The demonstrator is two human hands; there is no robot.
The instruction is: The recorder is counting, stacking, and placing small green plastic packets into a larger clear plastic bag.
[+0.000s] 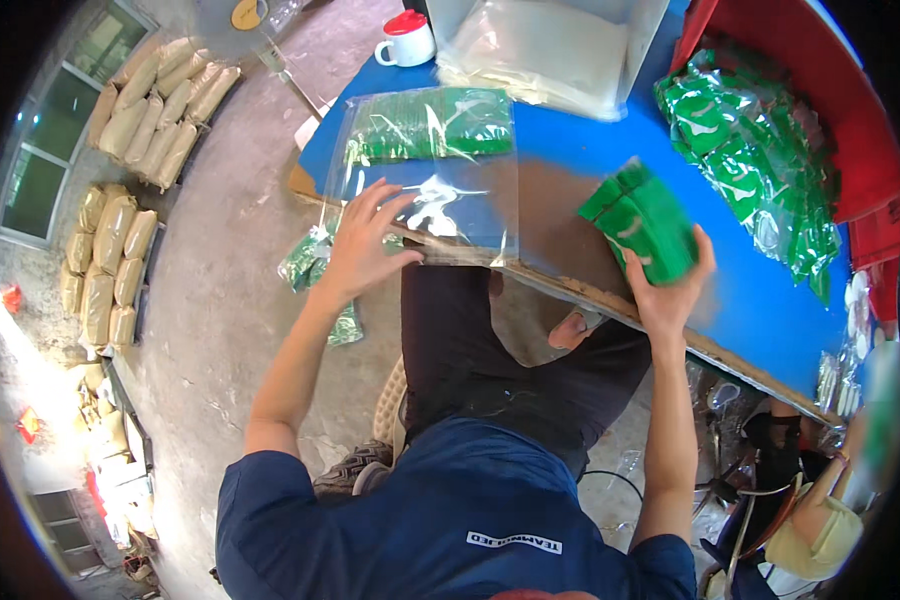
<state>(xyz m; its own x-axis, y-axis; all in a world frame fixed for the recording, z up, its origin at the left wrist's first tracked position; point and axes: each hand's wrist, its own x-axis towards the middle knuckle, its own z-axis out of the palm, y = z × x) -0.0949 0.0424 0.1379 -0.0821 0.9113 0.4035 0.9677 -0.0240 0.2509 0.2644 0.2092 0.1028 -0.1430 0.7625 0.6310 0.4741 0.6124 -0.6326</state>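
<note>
My right hand (pixel 670 290) grips a stack of green packets (pixel 642 222) just above the blue table, thumb on one side and fingers on the other. My left hand (pixel 362 240) has its fingers spread over the near left part of a clear plastic bag (pixel 470 200), which lies flat on the table and hangs slightly past its near edge. Inside the far end of that bag sits a row of green packets (pixel 430 125). Whether the left fingertips touch the plastic I cannot tell.
A red bin (pixel 770 60) spills a heap of green packets (pixel 745 150) onto the table's right side. A pile of clear bags (pixel 535 50) lies at the back, beside a white mug with a red lid (pixel 407 42). Stacked sacks (pixel 105 250) stand left; another person sits at right.
</note>
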